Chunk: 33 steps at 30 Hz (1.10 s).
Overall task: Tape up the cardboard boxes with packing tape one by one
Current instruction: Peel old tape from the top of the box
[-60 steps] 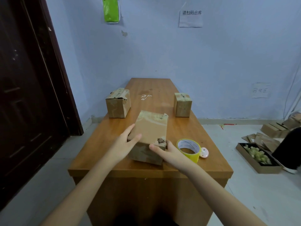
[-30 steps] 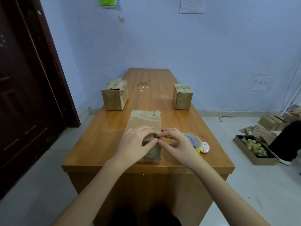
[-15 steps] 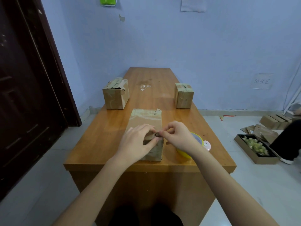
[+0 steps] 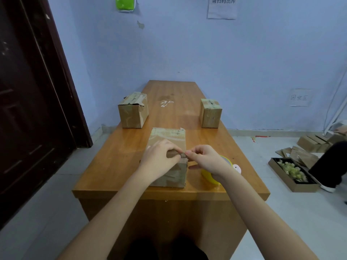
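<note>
A brown cardboard box (image 4: 168, 136) with old tape on it lies near the front edge of the wooden table (image 4: 120, 152). My left hand (image 4: 159, 159) rests curled on the box's near top, its thumb and fingers pinching a torn scrap at the near right corner. My right hand (image 4: 205, 158) pinches the same scrap from the right. A yellow roll of packing tape (image 4: 210, 176) sits just right of the box, mostly hidden behind my right hand. Two more taped boxes stand further back, one on the left (image 4: 133, 109) and one on the right (image 4: 210, 113).
A small white round object (image 4: 237, 168) lies beside the tape roll. A dark door (image 4: 28, 102) is on the left. On the floor at right sit a tray of pale pieces (image 4: 293, 174), flattened cardboard (image 4: 311, 145) and a person's dark leg (image 4: 330, 166).
Two seconds ago both hands held the box's sides and straightened it. Since then they have come together at its near right corner and pinch the torn scrap; the view has shifted slightly.
</note>
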### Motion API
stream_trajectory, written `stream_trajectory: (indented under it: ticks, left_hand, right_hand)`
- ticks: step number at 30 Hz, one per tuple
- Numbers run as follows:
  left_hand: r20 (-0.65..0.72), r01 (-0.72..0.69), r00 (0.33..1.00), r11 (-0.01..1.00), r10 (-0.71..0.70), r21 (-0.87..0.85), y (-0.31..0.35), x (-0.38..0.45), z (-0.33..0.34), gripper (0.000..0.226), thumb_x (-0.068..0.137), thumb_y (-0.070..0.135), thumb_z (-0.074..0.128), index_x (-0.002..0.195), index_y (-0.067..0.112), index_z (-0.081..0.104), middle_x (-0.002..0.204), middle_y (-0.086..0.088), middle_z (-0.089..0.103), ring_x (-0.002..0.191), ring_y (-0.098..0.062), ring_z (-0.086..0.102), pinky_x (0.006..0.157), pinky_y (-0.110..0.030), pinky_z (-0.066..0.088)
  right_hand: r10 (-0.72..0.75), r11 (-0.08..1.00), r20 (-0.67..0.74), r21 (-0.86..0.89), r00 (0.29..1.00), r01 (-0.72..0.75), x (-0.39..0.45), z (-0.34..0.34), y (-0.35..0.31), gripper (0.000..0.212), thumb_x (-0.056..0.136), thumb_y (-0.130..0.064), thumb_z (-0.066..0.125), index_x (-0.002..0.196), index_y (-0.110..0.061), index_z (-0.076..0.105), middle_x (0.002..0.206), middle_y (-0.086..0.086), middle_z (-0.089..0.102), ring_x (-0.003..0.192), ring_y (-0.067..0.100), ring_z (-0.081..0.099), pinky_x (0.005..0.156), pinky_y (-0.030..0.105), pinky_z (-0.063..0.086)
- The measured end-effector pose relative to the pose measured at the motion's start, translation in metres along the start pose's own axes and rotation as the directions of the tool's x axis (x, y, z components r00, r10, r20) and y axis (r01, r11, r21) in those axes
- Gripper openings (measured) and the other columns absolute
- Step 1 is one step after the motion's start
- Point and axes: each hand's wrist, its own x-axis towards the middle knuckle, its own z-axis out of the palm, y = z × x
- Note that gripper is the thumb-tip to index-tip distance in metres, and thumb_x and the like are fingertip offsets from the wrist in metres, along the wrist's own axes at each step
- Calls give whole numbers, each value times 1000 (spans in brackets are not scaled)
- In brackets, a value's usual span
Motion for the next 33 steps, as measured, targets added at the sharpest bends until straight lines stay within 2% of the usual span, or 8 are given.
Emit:
stream_trajectory:
  ticks: [4,8,11,14,19,23,30,33]
  left_hand:
    - [-19,27,999,1000,-27,-6,2,6,-1,3,84,39,63,85,40,66,100,19,55,106,-7,44,95,-39,38]
    - [-28,39,999,999,-39,-4,1,7,1,2,84,41,63,83,42,65,100,19,55,108,-9,43,91,-36,36]
    - [-36,46,998,999,-46,-8,1,6,2,5,85,41,62,82,44,63,100,20,54,106,-7,42,90,-35,35]
    - [-14,27,1000,1000,-27,8,1,4,2,2,86,44,59,86,46,61,106,22,54,106,-4,39,88,-31,28]
    - [45,-21,999,1000,21,7,-1,0,-1,10,81,51,60,91,49,57,109,26,50,109,-3,38,91,-30,26]
    - [112,-69,992,996,63,54,-3,-1,-1,24,78,60,59,99,51,54,116,25,48,113,-1,34,93,-30,23]
    - [-13,-50,999,989,52,139,-1,-3,9,26,81,57,58,102,42,57,117,21,51,113,-5,40,93,-29,27]
    - [-30,-52,998,990,56,131,-1,-3,10,26,80,57,59,100,40,57,116,20,53,112,-5,41,92,-29,27]
  right_hand:
    - [10,1000,-10,21,1000,-10,-1,2,1,31,97,-22,54,99,8,61,104,20,67,99,24,65,68,25,58]
    - [13,1000,-22,-10,1000,-13,-3,5,1,31,96,-24,54,98,7,60,98,18,68,97,24,66,67,25,57]
    - [-10,999,-47,-31,999,9,-8,9,0,24,96,-23,54,93,0,58,86,11,62,86,22,63,73,34,56]
    - [-23,1000,-95,9,995,24,-12,16,3,18,96,-21,54,87,-6,52,83,10,55,80,21,56,76,41,51]
    - [-84,993,-119,72,989,93,-14,20,5,16,93,-13,55,79,-8,49,70,7,43,66,14,39,59,21,35]
    - [-3,987,-23,161,1000,6,-9,18,6,13,93,-17,57,86,-9,49,81,9,48,77,18,47,72,31,42]
    - [-29,967,68,256,997,11,-5,18,14,20,99,-20,49,80,-15,46,81,3,46,81,12,50,87,35,49]
    - [-23,990,51,144,998,15,-6,21,17,22,100,-26,47,80,-16,46,81,2,47,83,15,48,88,39,49]
